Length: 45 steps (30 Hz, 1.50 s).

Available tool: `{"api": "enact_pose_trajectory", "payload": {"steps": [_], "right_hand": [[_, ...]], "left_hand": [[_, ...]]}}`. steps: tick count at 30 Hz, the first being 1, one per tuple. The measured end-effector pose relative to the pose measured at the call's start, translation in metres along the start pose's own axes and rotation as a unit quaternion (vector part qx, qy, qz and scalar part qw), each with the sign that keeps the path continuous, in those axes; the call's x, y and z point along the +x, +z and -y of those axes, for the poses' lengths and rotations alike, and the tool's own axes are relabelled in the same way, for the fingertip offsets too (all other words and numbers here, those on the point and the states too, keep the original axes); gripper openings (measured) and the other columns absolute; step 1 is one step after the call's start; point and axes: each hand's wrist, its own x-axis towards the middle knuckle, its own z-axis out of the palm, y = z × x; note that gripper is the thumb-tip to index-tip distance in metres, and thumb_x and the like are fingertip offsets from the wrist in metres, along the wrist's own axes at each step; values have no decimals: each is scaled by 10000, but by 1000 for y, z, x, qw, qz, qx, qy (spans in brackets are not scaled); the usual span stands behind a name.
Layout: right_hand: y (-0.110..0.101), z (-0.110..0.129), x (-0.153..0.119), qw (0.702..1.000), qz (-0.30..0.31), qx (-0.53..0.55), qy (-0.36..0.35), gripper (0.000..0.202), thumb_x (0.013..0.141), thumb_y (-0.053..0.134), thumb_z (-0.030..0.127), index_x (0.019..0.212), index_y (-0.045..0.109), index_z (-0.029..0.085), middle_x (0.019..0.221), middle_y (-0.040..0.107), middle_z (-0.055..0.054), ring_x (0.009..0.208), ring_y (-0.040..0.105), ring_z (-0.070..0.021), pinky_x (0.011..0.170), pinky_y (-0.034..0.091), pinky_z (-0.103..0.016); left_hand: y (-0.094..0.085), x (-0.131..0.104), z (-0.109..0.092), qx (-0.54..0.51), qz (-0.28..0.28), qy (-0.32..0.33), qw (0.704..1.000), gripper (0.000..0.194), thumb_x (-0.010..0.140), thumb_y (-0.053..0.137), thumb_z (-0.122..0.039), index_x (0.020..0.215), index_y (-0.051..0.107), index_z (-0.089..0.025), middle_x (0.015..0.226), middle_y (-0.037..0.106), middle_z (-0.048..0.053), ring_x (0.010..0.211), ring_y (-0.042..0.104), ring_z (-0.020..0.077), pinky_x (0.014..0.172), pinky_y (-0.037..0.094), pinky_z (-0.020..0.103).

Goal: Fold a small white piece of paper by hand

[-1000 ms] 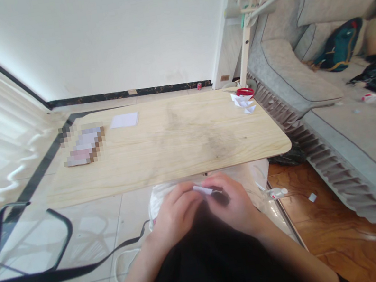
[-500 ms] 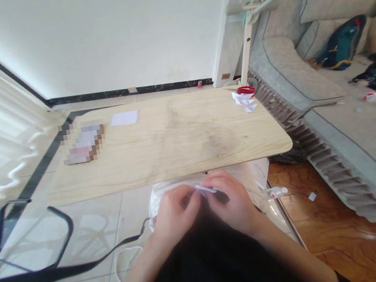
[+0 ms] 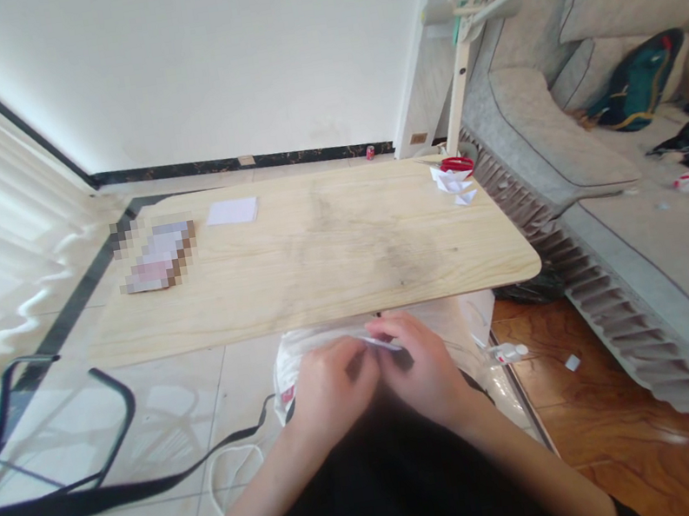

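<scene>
Just in front of the table's near edge, my left hand (image 3: 335, 383) and my right hand (image 3: 425, 368) meet over my lap. Between their fingertips they pinch a small piece of folded white paper (image 3: 382, 342). Its lower part is hidden by the fingers, so its full shape cannot be made out. On the wooden table (image 3: 269, 279), a stack of white paper (image 3: 232, 212) lies at the back left. Several folded white paper shapes (image 3: 454, 181) sit at the far right corner beside red-handled scissors (image 3: 456, 163).
A blurred-out flat object (image 3: 160, 257) lies on the table's left side. A grey sofa (image 3: 568, 132) with a teal bag (image 3: 636, 81) stands at right, a person partly visible there. A clear bottle (image 3: 509, 353) lies below the table. A black metal frame (image 3: 118, 401) is at left.
Both hands keep hold of the paper, with slightly shifted fingers; the left fingers have closed in nearer the right hand. The camera view has shifted a little.
</scene>
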Motion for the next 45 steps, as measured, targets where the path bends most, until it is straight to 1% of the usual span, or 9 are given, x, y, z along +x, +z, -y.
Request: {"api": "enact_pose_trajectory", "payload": {"steps": [7, 15, 18, 21, 25, 28, 34, 40, 45], "right_hand": [[4, -2, -2, 1000, -15, -7, 2, 394, 812, 529, 23, 1107, 598, 276, 984, 683, -47, 971, 658, -235, 872, 562, -403], [0, 1, 0, 1000, -19, 5, 20, 351, 817, 561, 44, 1074, 617, 276, 951, 690, -40, 918, 669, -224, 877, 557, -395], [-2, 3, 0, 999, -28, 9, 29, 306, 827, 585, 77, 1059, 629, 271, 959, 708, -43, 953, 675, -236, 867, 556, -388], [-2, 1, -1, 996, -53, 26, 67, 243, 828, 625, 134, 1029, 643, 270, 960, 721, -41, 942, 683, -243, 837, 562, -383], [1, -5, -2, 983, -80, 84, 141, 187, 805, 655, 159, 968, 654, 250, 934, 718, -35, 889, 680, -230, 803, 560, -370], [3, -8, -2, 968, -80, 155, 182, 178, 791, 662, 155, 953, 645, 226, 891, 717, -33, 829, 682, -209, 763, 561, -343], [6, -7, 0, 939, -75, 261, 212, 164, 786, 667, 143, 920, 610, 219, 817, 689, 1, 753, 664, -170, 697, 543, -286], [1, -6, -1, 962, -82, 210, 151, 114, 845, 629, 161, 925, 669, 232, 917, 639, -25, 830, 618, -177, 775, 506, -314], [1, -6, -3, 956, -68, 224, 178, 86, 866, 622, 176, 918, 666, 228, 856, 673, -22, 786, 631, -173, 721, 510, -295]], "left_hand": [[2, 0, 1, 13, 0, 12, 1000, 209, 841, 518, -178, 671, 640, -169, 622, 637, 13, 564, 549, 138, 551, 391, 242], [1, -1, 1, -16, -6, 13, 1000, 205, 852, 521, -181, 689, 645, -174, 645, 656, 11, 586, 569, 142, 564, 411, 244], [1, -1, 3, -48, -12, 10, 999, 217, 883, 510, -211, 730, 660, -177, 686, 676, 17, 629, 598, 149, 605, 443, 253], [1, -2, 7, -86, -25, -7, 996, 224, 911, 495, -246, 763, 650, -177, 703, 670, 17, 656, 612, 153, 637, 464, 265], [3, -4, 11, -120, -55, -47, 990, 103, 879, 558, -261, 905, 615, -179, 696, 656, 4, 645, 624, 156, 624, 478, 267], [7, -4, 14, -153, -44, -62, 985, 176, 869, 590, -277, 1019, 608, -188, 736, 679, 5, 658, 639, 157, 621, 487, 266], [15, -1, 14, -245, -19, -117, 962, 207, 878, 604, -359, 947, 625, -164, 640, 669, -1, 610, 636, 150, 603, 484, 258], [13, 0, 14, -284, -45, -129, 949, 218, 889, 595, -368, 862, 630, -154, 596, 630, -14, 566, 591, 127, 575, 454, 238], [11, -1, 13, -294, -43, -121, 947, 216, 895, 591, -351, 815, 626, -154, 616, 624, -15, 574, 574, 117, 577, 448, 227]]}}
